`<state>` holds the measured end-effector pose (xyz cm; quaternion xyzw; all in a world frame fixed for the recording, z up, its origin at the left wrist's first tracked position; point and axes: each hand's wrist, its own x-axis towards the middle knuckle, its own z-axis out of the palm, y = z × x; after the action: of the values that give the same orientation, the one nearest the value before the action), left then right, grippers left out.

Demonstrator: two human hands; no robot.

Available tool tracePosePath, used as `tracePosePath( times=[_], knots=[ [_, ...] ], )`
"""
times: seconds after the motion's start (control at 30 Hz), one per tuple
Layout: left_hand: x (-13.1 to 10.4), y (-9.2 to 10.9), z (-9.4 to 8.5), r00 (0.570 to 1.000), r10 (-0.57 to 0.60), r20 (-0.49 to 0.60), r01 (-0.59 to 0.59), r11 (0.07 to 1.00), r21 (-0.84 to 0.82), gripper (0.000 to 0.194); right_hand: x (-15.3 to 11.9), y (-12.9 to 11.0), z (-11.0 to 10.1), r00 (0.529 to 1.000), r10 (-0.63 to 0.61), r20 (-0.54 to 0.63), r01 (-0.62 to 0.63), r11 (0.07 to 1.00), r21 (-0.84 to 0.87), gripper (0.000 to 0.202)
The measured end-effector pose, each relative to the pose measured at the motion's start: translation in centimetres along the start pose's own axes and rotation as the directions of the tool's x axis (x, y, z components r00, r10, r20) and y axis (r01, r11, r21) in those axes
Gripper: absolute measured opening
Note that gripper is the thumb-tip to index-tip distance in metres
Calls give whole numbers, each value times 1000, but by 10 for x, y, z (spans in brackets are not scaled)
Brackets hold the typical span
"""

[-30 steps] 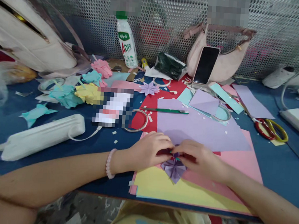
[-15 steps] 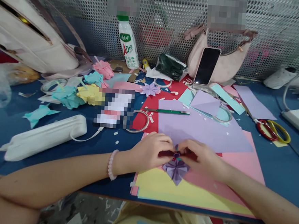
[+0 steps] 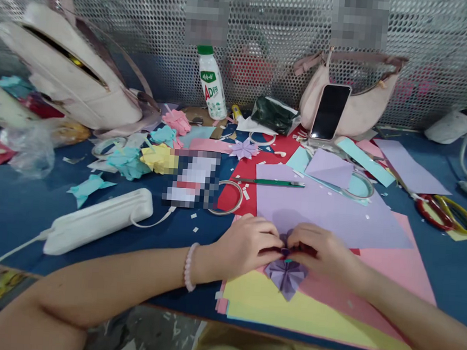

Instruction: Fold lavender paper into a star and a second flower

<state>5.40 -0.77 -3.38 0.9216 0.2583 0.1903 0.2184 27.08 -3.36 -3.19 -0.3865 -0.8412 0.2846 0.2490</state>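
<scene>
A pleated purple paper piece (image 3: 286, 280) hangs pointed end down between my hands, over pink and yellow sheets. My left hand (image 3: 250, 245), with a beaded bracelet at the wrist, pinches its upper part from the left. From the right, my right hand (image 3: 320, 250) pinches the same part, and the fingertips of both nearly meet. A small dark purple and teal bit shows between the fingertips; its shape is partly hidden. Beneath and behind the hands lie a large purple sheet (image 3: 334, 219), a pink sheet (image 3: 398, 272) and a yellow sheet (image 3: 287, 317).
Beyond the hands are a green craft knife (image 3: 276, 183), a tape roll (image 3: 240, 199) and a purple paper flower (image 3: 244, 148). Red-and-yellow scissors (image 3: 433, 210) lie right. Left are a lit phone (image 3: 193, 180) and a white power strip (image 3: 98, 221). A bottle (image 3: 213, 88) stands behind.
The view has shifted, so everything appears further right and slightly lower. Both hands still pinch the purple paper, with the fingers only slightly changed.
</scene>
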Motion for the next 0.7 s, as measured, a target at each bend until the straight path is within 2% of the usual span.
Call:
tracePosePath(
  times=[0.2,0.3,0.33,0.37,0.4,0.43,0.5,0.53,0.63,0.7],
  knots=[
    [-1,0,0,998,69,2,-69,995,77,18,0,1,-9,995,-2,96,-5,998,66,12],
    [-1,-1,-12,989,136,50,-144,964,225,27,0,1,-5,997,-18,80,16,1000,23,14],
    [-1,-4,-19,986,155,57,-165,938,305,39,-1,1,-3,997,-27,74,27,1000,4,14],
    [-2,-7,-27,993,119,19,-117,909,399,53,-1,1,-2,997,-38,64,38,999,-13,15],
    [-4,-13,-36,997,46,-59,-12,878,478,66,-1,1,0,997,-45,56,47,999,-24,15],
    [-6,-19,-46,987,-54,-154,129,837,531,71,-1,1,1,998,-46,51,48,998,-28,16],
    [-11,-37,-62,905,-280,-319,420,704,573,64,-2,1,1,998,-40,53,41,999,-27,18],
    [-14,-46,-69,860,-363,-358,509,640,576,61,-1,1,1,998,-41,50,42,999,-26,18],
    [-20,-73,-78,798,-508,-325,594,569,569,62,-1,0,0,998,-50,47,51,998,-20,18],
    [-21,-85,-78,783,-550,-289,607,576,548,63,-1,-1,0,998,-55,43,56,998,-23,18]
  ],
)
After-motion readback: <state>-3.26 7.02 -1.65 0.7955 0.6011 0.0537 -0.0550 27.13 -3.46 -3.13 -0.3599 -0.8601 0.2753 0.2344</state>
